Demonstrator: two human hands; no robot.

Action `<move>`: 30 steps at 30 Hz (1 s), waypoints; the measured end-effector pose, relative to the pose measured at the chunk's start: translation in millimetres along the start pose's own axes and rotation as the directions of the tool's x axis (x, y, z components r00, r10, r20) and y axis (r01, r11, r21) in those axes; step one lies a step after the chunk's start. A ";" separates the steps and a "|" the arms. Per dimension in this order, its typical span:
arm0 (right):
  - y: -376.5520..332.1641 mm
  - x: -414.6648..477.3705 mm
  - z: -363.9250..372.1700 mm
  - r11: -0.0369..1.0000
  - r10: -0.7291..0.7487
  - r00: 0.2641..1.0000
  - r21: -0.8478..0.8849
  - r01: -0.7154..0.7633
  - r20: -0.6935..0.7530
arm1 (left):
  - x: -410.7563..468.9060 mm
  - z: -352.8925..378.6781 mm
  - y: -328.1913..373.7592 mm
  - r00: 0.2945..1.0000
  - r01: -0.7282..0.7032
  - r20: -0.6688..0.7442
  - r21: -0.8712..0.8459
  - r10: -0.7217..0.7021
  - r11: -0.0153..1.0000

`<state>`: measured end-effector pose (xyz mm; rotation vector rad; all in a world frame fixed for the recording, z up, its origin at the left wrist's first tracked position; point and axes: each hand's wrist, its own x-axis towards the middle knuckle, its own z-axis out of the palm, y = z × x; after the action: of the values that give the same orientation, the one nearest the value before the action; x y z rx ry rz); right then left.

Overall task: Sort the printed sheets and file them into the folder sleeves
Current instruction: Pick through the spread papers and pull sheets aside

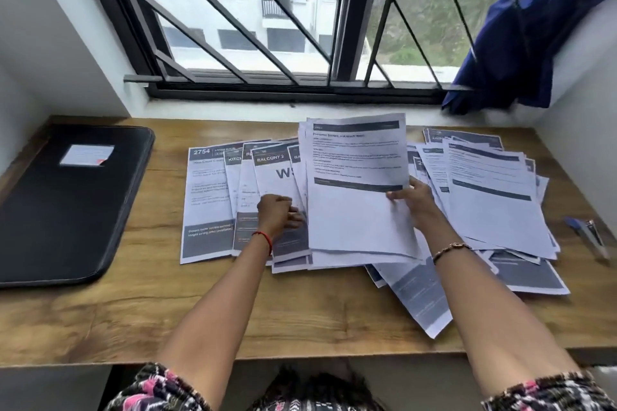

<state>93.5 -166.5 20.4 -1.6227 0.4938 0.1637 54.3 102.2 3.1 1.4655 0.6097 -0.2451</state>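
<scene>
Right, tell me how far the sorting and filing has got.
Done: a row of fanned sheets is laid out. In hand: the right hand holds a text sheet; the left hand rests on the row. Left: the loose pile looks unsorted, and the black folder lies closed.

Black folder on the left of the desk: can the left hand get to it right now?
Probably yes. Only flat fanned sheets and bare desk lie between the left hand and the black folder. The hand would first have to release the sheets it grips.
</scene>
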 end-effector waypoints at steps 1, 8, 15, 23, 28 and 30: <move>4.6 1.5 -6.9 1.000 0.013 1.000 0.004 -0.013 -0.015 | 2.8 3.9 -6.2 1.000 0.001 -0.008 0.069 0.000 0.998; 21.4 13.7 -38.6 0.998 0.055 0.998 0.011 -0.054 -0.010 | 6.5 31.5 -16.3 0.975 -0.052 -0.174 0.421 0.137 0.906; 13.7 24.2 -42.1 0.999 0.049 0.999 0.020 -0.049 0.021 | 3.1 39.3 -18.5 0.965 -0.033 -0.193 0.579 0.176 0.814; 8.6 28.1 -33.5 0.999 0.034 0.992 0.032 -0.038 0.119 | -13.1 35.4 -14.8 0.971 -0.062 -0.166 0.511 0.170 0.857; 11.5 23.3 -29.9 0.999 0.036 0.990 -0.012 -0.035 0.140 | -10.9 19.7 -11.3 0.941 -0.057 -0.260 0.515 0.219 0.855; 12.2 19.5 -29.7 0.999 0.037 0.989 -0.027 -0.033 0.144 | -11.3 13.6 -9.7 0.935 -0.059 -0.271 0.518 0.230 0.853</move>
<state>100.6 -200.2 5.3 -1.6130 0.4099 0.3127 43.3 85.6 0.6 2.0806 0.7272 -0.0362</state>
